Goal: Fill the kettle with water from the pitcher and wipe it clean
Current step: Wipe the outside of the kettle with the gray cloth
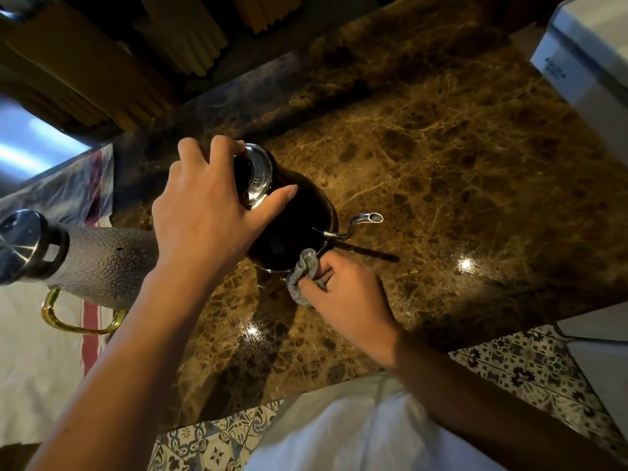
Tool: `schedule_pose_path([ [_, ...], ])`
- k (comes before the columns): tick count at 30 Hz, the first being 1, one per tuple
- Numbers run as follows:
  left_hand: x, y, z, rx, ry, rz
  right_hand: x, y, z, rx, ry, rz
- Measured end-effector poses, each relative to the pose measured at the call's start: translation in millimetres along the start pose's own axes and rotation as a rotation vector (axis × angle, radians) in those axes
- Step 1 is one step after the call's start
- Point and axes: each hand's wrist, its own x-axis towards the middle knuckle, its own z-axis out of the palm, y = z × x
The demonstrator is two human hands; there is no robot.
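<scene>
Grey cloth [303, 279] pinched by right hand [343, 294]; left hand [207, 212] grips kettle [292, 222]; box [584, 59] label unreadable.

A dark, glossy kettle [292, 226] is standing upright on the brown marble counter [458, 171], its shiny metal lid [256, 175] sitting closed on top and its thin curved metal spout [360, 226] pointing right. A small grey cloth [304, 278] is lying bunched against its near lower side. To the left, a textured glass pitcher [98, 263] with a metal cap and golden handle is standing.
</scene>
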Motion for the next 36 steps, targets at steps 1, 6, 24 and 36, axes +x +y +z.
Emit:
schedule_pose_path([
  [1,-0.1,-0.1,0.2,-0.003,-0.002,0.004,-1.6,0.4,-4.1,0.006,0.048,-0.028],
  [6,-0.2,-0.9,0.3,-0.023,0.006,0.006,-10.7,-3.2,-11.5,-0.06,0.411,-0.369],
  [24,-0.3,-6.2,1.2,-0.059,-0.024,0.048,-5.7,16.2,-35.6,-0.081,0.119,-0.196],
  [36,12.0,-80.5,16.7,-0.387,0.039,0.092,8.8,2.3,-66.7,0.056,0.223,-0.078],
])
